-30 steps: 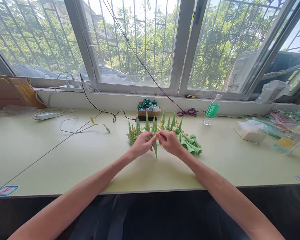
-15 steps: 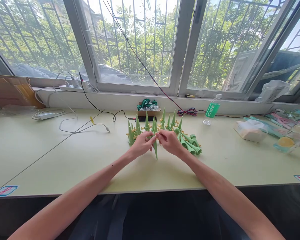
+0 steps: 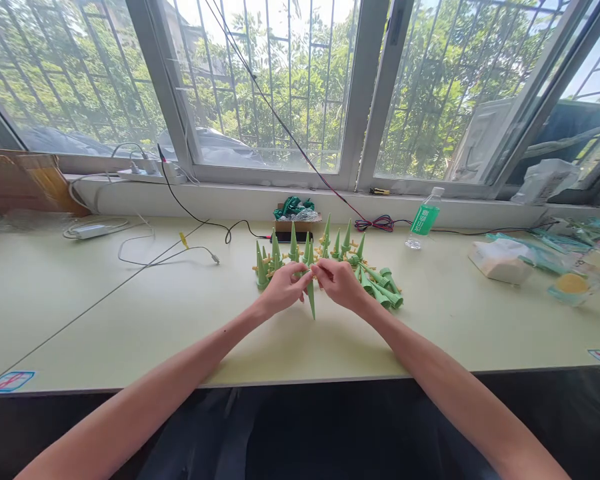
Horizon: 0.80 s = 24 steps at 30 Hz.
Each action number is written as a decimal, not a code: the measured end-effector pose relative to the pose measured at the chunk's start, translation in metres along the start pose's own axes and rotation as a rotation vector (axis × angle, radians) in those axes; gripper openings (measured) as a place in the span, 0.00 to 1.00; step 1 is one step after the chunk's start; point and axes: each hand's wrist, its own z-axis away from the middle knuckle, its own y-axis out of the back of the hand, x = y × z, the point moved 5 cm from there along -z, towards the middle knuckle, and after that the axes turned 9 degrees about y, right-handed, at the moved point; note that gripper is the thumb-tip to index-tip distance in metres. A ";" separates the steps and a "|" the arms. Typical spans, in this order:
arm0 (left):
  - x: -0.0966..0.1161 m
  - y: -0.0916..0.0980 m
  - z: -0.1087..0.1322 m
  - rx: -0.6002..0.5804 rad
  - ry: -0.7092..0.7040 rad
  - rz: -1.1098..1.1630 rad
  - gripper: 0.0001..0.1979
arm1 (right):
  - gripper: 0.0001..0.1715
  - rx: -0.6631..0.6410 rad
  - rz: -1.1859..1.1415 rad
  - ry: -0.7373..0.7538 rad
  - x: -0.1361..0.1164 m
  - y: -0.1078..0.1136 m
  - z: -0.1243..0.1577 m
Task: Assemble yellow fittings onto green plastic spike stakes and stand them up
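Observation:
A green plastic watering spike (image 3: 311,305) hangs point down between my two hands above the table. My left hand (image 3: 282,289) is closed around its upper part. The fingertips of my right hand (image 3: 341,284) are pinched together at the spike's head and touch the left fingers; whatever small part they grip is hidden. Just behind the hands, several green spikes with yellow valves (image 3: 327,239) stand point up in a cluster. To the right of my right hand lies a heap of loose green spikes (image 3: 383,293).
Behind the spikes are a dark phone (image 3: 293,237) and a small box with green wrapping (image 3: 296,217). A water bottle (image 3: 423,220) and a tissue pack (image 3: 503,262) are to the right. White cables (image 3: 165,263) cross the table (image 3: 130,333) at left.

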 end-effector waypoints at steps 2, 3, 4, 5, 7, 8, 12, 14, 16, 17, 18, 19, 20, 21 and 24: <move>0.000 0.000 0.000 0.001 -0.001 0.008 0.20 | 0.22 0.001 0.005 0.006 0.000 0.000 0.000; 0.000 0.000 0.000 0.001 -0.004 0.011 0.20 | 0.22 0.001 0.005 0.009 0.000 0.000 0.000; 0.000 0.000 0.000 -0.001 -0.006 0.011 0.19 | 0.22 0.000 0.004 0.010 0.000 0.000 0.000; 0.000 0.000 0.000 -0.001 -0.007 0.009 0.19 | 0.21 -0.001 0.001 0.010 -0.001 0.000 0.000; 0.002 0.000 0.000 -0.001 -0.004 -0.001 0.19 | 0.21 -0.003 -0.004 0.007 -0.001 0.001 0.000; 0.002 0.000 0.001 -0.001 -0.003 -0.005 0.19 | 0.22 -0.004 -0.005 0.004 -0.002 0.001 0.000; 0.004 0.000 0.003 -0.003 -0.006 -0.012 0.18 | 0.21 -0.005 -0.002 0.006 -0.002 0.001 0.000; 0.004 0.000 0.003 0.000 -0.006 -0.015 0.19 | 0.21 -0.003 0.000 0.010 -0.002 0.001 0.000; 0.004 0.000 0.003 0.000 -0.011 -0.012 0.19 | 0.21 -0.005 0.001 0.009 -0.002 0.001 0.000; 0.003 0.000 0.002 -0.001 -0.016 -0.007 0.19 | 0.22 -0.006 0.002 0.007 -0.002 0.001 0.000; 0.003 0.000 0.002 -0.004 -0.022 -0.001 0.20 | 0.22 -0.006 0.005 0.006 -0.002 0.001 0.000; 0.002 0.000 0.002 -0.006 -0.027 0.003 0.20 | 0.22 -0.006 0.008 0.005 -0.003 0.002 0.001; 0.002 0.000 0.001 -0.008 -0.031 0.005 0.20 | 0.22 -0.006 0.011 0.005 -0.003 0.002 0.001; 0.002 0.000 0.001 -0.009 -0.035 0.005 0.20 | 0.22 -0.006 0.015 0.006 -0.003 0.002 0.000; 0.001 0.000 0.001 -0.009 -0.040 -0.002 0.20 | 0.22 -0.008 0.019 0.007 -0.004 0.002 0.000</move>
